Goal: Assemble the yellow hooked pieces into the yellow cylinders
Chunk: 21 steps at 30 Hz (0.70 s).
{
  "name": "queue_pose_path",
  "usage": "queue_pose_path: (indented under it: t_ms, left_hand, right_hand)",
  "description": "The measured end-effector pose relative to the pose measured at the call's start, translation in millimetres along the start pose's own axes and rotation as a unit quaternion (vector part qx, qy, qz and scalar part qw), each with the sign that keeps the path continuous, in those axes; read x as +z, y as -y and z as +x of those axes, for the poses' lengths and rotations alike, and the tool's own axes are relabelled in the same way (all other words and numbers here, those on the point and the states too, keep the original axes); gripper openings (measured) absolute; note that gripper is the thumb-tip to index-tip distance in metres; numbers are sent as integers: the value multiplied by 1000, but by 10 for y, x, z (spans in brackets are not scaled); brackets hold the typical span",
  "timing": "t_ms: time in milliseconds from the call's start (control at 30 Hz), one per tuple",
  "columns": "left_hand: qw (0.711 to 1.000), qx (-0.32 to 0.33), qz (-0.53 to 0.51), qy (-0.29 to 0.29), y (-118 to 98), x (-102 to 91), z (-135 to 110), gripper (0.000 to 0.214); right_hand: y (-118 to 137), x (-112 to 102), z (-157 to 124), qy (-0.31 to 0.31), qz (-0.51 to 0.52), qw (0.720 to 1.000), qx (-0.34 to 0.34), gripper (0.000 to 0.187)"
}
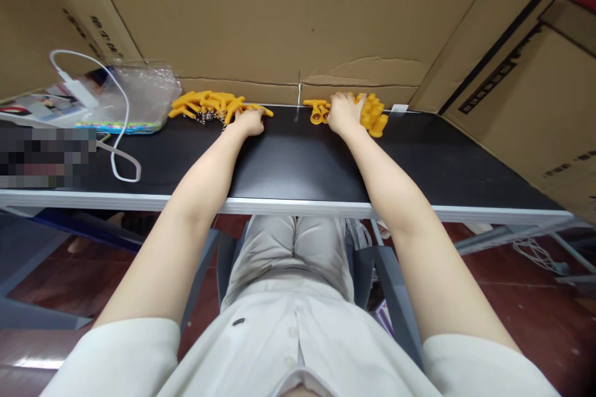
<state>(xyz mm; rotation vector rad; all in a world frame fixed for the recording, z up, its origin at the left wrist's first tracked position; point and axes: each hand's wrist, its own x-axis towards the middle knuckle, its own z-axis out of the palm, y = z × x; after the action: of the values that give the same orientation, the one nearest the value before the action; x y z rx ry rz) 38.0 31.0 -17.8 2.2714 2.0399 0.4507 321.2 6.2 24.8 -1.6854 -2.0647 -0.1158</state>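
Note:
Two heaps of small yellow plastic parts lie at the far edge of a black table (298, 164). The left heap (207, 105) is a row of T-shaped pieces with little metal chains. My left hand (250, 121) rests at its right end, fingers curled over one piece. The right heap (371, 113) is a tighter clump, with one or two T-shaped pieces (317, 110) lying just left of it. My right hand (343, 113) lies on that clump with fingers bent over the pieces. Whether either hand grips a piece is hidden.
A clear plastic bag (139, 96) and a white charger with its cable (116, 136) lie at the table's left. Cardboard sheets (298, 18) wall off the back and right side. My lap and a grey chair are below the table's front edge.

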Motion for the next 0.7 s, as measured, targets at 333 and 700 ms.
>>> queue_pose_path:
  t_ms: [333, 700]
  left_hand:
    - [999, -29, 0, -15, -179, -106, -127, 58]
    - [982, -14, -137, -131, -130, -46, 7, 59]
  right_hand:
    - [-178, -32, 0, 30, -70, 997, 1, 60]
    - [-444, 281, 243, -4, -85, 996, -4, 45]
